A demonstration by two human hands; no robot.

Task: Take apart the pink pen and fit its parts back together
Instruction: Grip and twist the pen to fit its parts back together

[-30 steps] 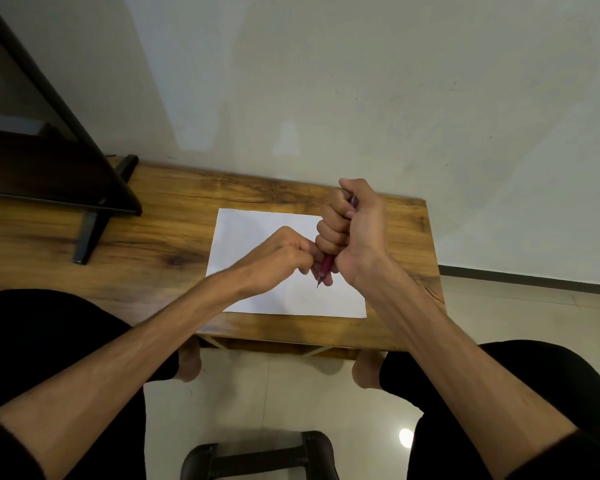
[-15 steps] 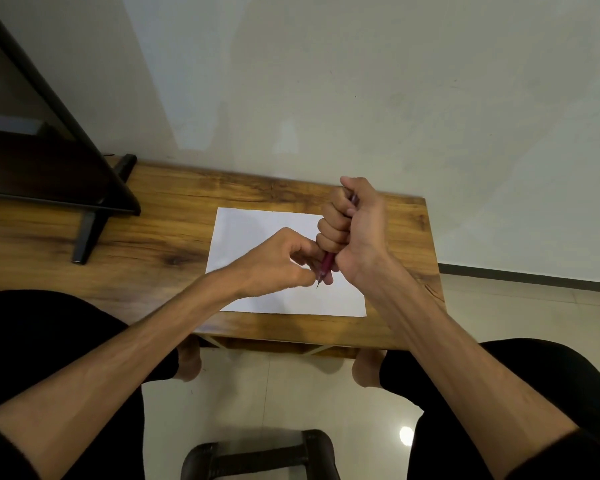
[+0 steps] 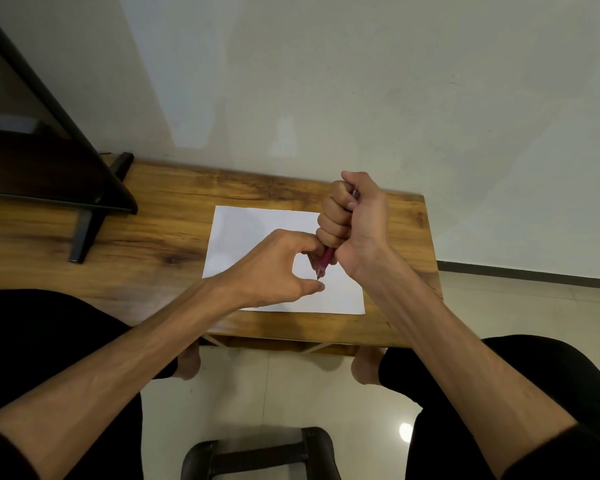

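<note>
Jutting below the right hand (image 3: pixel 355 216) grip, pink pen (image 3: pixel 326 259) tip down

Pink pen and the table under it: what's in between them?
In the head view, a white sheet of paper lies flat on the table, beneath the pink pen gripped in the right hand.

Pink pen (image 3: pixel 327 257), white paper (image 3: pixel 257 230), brown table (image 3: pixel 160 216)

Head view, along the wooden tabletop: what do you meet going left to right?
Black stand → white paper → left hand → pink pen, tip down over the paper → right hand gripping the pen → bare right end of the wooden table.
</note>
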